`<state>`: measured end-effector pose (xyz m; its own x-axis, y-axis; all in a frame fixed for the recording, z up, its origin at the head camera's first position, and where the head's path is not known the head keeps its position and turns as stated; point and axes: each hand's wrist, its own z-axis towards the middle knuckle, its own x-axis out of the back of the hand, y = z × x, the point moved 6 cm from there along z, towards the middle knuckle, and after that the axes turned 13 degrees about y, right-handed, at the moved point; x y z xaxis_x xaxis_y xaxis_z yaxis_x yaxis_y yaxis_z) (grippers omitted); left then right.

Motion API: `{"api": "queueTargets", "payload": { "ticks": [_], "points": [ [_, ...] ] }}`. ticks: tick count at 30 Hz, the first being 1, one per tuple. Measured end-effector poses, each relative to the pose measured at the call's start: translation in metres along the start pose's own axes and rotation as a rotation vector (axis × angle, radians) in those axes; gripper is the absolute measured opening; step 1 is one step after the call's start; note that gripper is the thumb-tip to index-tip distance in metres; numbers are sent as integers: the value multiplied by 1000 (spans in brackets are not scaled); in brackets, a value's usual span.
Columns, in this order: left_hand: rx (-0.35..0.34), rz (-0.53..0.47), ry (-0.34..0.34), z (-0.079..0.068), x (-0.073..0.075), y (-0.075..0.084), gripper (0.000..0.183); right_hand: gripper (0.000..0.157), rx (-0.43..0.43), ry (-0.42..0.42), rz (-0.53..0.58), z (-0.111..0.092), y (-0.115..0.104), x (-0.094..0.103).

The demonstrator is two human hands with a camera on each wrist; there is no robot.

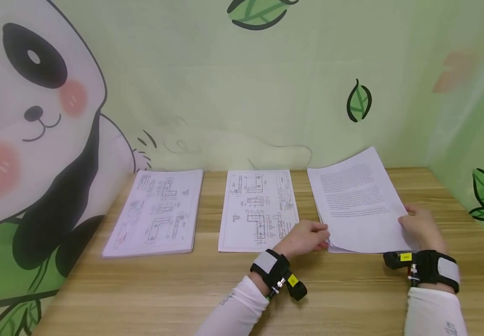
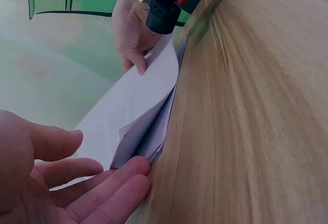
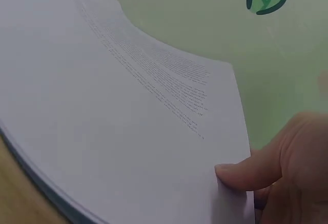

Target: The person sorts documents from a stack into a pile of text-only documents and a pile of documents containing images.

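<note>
On the right of the table lies a stack of printed text sheets point(image 1: 351, 205), its upper sheets raised and bowed along the right side. My right hand point(image 1: 424, 227) pinches that right edge, thumb on top of the paper point(image 3: 169, 147) in the right wrist view. By the stack's lower left corner is my left hand point(image 1: 302, 239). Its fingers point(image 2: 120, 188) are loosely extended against the paper edges, the thumb standing apart. A gap shows between the lifted sheets point(image 2: 130, 96) and the pages below point(image 2: 156, 137) in the left wrist view.
A sheet with technical drawings point(image 1: 259, 200) lies in the middle, partly behind my left hand. Farther left is a thicker stack of drawings point(image 1: 158, 210). The wooden table point(image 1: 154, 289) meets a green printed backdrop point(image 1: 208, 93) behind the papers.
</note>
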<state>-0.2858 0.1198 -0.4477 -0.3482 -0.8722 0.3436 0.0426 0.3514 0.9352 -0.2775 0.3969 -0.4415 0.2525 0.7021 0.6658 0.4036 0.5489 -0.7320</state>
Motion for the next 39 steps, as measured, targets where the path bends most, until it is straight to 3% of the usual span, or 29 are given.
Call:
{"api": "queueTargets", "payload": {
  "ticks": [4, 8, 12, 19, 26, 33, 39],
  "points": [
    [4, 9, -10, 0, 0, -1, 39, 58, 34, 52, -45, 0, 0, 0],
    [10, 22, -33, -2, 2, -1, 40, 54, 78, 157, -59, -1, -4, 2],
    [16, 29, -50, -4, 3, -1, 40, 52, 67, 222, -93, -2, -7, 4],
    [34, -7, -43, -4, 4, -2, 40, 55, 38, 194, -202, -4, -11, 6],
    [21, 19, -21, -4, 10, 0, 40, 57, 118, 185, -245, -6, -26, 2],
    [-93, 14, 25, -2, 37, 20, 40, 51, 267, 261, -193, -16, -73, -18],
    [-143, 51, 97, -11, 68, 34, 40, 45, 351, 281, -125, -28, -107, -42]
  ]
}}
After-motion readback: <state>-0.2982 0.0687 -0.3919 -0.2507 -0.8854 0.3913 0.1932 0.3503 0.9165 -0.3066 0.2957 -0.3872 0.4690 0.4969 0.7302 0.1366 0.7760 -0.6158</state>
